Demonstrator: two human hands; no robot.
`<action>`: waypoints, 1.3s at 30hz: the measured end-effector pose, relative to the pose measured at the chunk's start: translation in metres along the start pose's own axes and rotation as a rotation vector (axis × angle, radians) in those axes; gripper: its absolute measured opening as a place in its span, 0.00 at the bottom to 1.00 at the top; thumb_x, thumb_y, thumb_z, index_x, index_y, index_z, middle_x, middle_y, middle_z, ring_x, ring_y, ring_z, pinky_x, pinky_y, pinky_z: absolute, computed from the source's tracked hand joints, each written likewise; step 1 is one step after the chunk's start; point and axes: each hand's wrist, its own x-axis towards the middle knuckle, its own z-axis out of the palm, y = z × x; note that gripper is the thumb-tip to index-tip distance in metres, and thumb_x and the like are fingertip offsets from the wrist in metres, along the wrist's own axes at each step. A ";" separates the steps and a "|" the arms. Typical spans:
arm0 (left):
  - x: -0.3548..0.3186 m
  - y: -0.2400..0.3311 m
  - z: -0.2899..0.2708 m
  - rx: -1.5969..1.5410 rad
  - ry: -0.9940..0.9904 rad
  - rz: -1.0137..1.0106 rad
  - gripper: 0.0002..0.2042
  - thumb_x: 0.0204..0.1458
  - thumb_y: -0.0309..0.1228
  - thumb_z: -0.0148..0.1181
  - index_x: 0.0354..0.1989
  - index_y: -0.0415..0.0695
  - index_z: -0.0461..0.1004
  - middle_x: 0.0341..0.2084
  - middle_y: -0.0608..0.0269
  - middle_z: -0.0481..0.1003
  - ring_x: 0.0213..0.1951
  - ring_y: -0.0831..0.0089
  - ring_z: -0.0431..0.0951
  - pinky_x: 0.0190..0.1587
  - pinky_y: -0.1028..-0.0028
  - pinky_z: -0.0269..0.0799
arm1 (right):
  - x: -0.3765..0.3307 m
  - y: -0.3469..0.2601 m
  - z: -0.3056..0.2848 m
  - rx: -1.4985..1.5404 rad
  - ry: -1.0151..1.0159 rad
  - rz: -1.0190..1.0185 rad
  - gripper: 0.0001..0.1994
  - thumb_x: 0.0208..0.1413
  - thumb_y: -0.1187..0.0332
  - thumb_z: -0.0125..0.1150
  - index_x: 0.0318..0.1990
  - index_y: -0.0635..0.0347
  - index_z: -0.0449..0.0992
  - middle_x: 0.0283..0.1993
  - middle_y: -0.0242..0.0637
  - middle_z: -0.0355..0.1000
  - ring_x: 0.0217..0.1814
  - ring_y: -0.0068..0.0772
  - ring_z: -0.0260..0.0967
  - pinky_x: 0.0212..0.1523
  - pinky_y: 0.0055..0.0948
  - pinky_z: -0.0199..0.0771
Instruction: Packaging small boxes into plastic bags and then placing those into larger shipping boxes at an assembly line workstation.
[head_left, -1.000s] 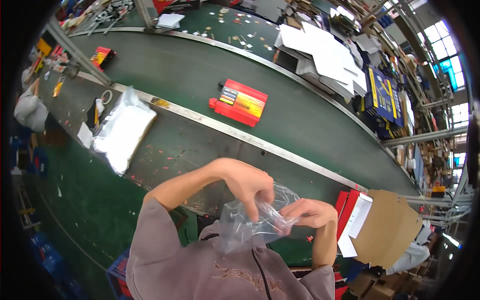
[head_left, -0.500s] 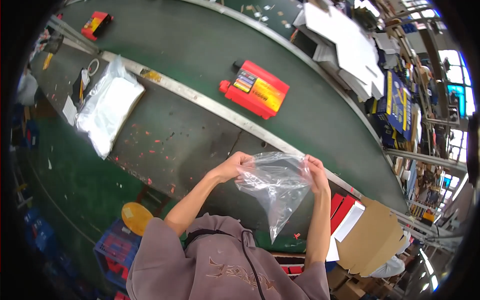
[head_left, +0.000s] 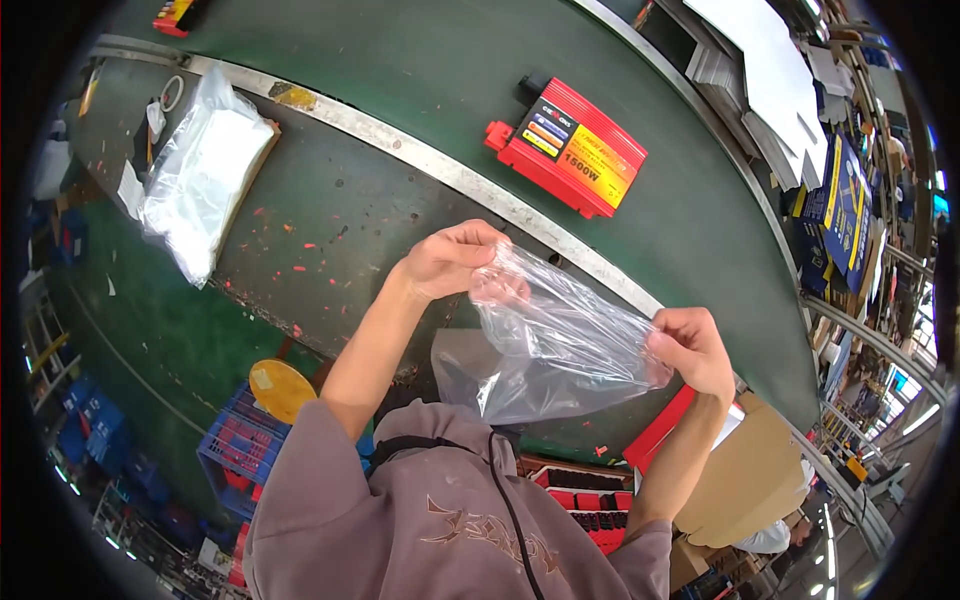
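Note:
A clear plastic bag [head_left: 560, 345] is stretched between my two hands, over the near side of the bench. My left hand [head_left: 455, 262] pinches its upper left corner, with some fingers showing through the film. At the other end of the bag's edge, my right hand [head_left: 695, 350] grips it between thumb and fingers. The bag's lower part hangs loose toward my body. Beyond the metal rail, on the green belt, lies a red power inverter [head_left: 580, 148] with a yellow and black label. Neither hand touches it.
A stack of clear bags [head_left: 205, 180] lies on the bench at the left. The metal rail [head_left: 420, 160] divides bench from belt. An opened cardboard box [head_left: 745, 470] stands at the right; white sheets [head_left: 770, 70] are piled far right. A blue crate [head_left: 240, 450] sits lower left.
My hands have moved apart, pulling the bag's edge wide and taut. The left hand is higher, the right farther right. In view, the inverter appears shifted right and up.

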 end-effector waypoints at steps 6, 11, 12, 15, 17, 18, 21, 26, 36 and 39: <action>0.023 -0.029 -0.038 0.636 0.075 -0.245 0.12 0.41 0.22 0.66 0.22 0.40 0.64 0.18 0.66 0.70 0.28 0.77 0.76 0.32 0.73 0.72 | 0.039 0.027 -0.039 0.001 0.185 -0.092 0.07 0.55 0.71 0.56 0.28 0.64 0.71 0.18 0.25 0.63 0.17 0.15 0.57 0.18 0.20 0.55; 0.084 -0.091 -0.036 1.084 0.713 0.005 0.09 0.52 0.31 0.57 0.26 0.37 0.72 0.13 0.68 0.69 0.17 0.79 0.69 0.21 0.74 0.63 | 0.156 0.026 -0.038 -0.638 0.505 -0.275 0.09 0.57 0.71 0.52 0.29 0.69 0.69 0.18 0.32 0.61 0.20 0.22 0.55 0.23 0.26 0.56; 0.096 -0.107 -0.056 0.935 0.886 0.114 0.10 0.55 0.32 0.52 0.28 0.38 0.72 0.16 0.69 0.67 0.17 0.80 0.64 0.20 0.73 0.60 | 0.178 0.014 -0.033 -0.676 0.552 -0.319 0.07 0.56 0.73 0.52 0.29 0.69 0.69 0.19 0.37 0.63 0.21 0.27 0.59 0.25 0.28 0.60; 0.135 -0.133 -0.058 0.442 1.012 0.562 0.10 0.58 0.32 0.45 0.38 0.37 0.68 0.24 0.70 0.66 0.25 0.80 0.65 0.27 0.74 0.63 | 0.235 0.032 -0.058 -0.830 0.693 -0.739 0.05 0.52 0.76 0.53 0.30 0.70 0.69 0.25 0.46 0.68 0.27 0.41 0.67 0.35 0.32 0.67; 0.167 -0.128 -0.061 0.295 1.149 0.549 0.10 0.58 0.32 0.44 0.37 0.37 0.68 0.24 0.69 0.67 0.26 0.80 0.66 0.28 0.75 0.64 | 0.268 0.039 -0.074 -0.890 0.693 -0.814 0.04 0.51 0.76 0.53 0.31 0.70 0.69 0.28 0.47 0.70 0.30 0.45 0.69 0.40 0.33 0.68; 0.178 -0.123 -0.062 0.151 1.274 0.532 0.10 0.58 0.31 0.42 0.36 0.37 0.68 0.25 0.67 0.67 0.26 0.80 0.67 0.29 0.76 0.65 | 0.280 0.042 -0.080 -0.945 0.702 -0.892 0.04 0.50 0.77 0.54 0.32 0.70 0.69 0.31 0.48 0.71 0.34 0.49 0.70 0.45 0.33 0.68; 0.192 -0.088 -0.031 -0.144 1.226 0.512 0.10 0.58 0.33 0.43 0.37 0.40 0.69 0.27 0.67 0.69 0.28 0.78 0.70 0.31 0.76 0.68 | 0.298 0.048 -0.076 -0.731 0.729 -0.625 0.08 0.52 0.71 0.57 0.30 0.68 0.67 0.27 0.49 0.71 0.32 0.51 0.70 0.39 0.36 0.71; 0.210 -0.089 -0.025 -0.057 1.199 0.584 0.08 0.57 0.32 0.50 0.37 0.41 0.69 0.26 0.69 0.69 0.28 0.79 0.70 0.31 0.77 0.68 | 0.277 0.038 -0.087 -0.675 0.923 -0.455 0.16 0.53 0.62 0.60 0.23 0.65 0.64 0.16 0.44 0.63 0.17 0.39 0.60 0.22 0.33 0.61; 0.222 -0.083 0.034 1.335 0.906 0.568 0.10 0.53 0.26 0.41 0.30 0.35 0.70 0.19 0.40 0.69 0.19 0.52 0.72 0.23 0.67 0.65 | 0.128 0.095 -0.100 0.203 1.583 -0.537 0.22 0.58 0.58 0.57 0.16 0.56 0.58 0.17 0.21 0.56 0.21 0.12 0.48 0.21 0.17 0.48; 0.215 -0.086 0.041 1.283 0.914 0.559 0.08 0.43 0.29 0.48 0.28 0.41 0.72 0.12 0.47 0.65 0.15 0.50 0.68 0.19 0.66 0.64 | 0.096 0.110 -0.087 0.391 1.613 -0.594 0.22 0.58 0.57 0.56 0.16 0.55 0.59 0.18 0.21 0.58 0.22 0.11 0.48 0.22 0.15 0.47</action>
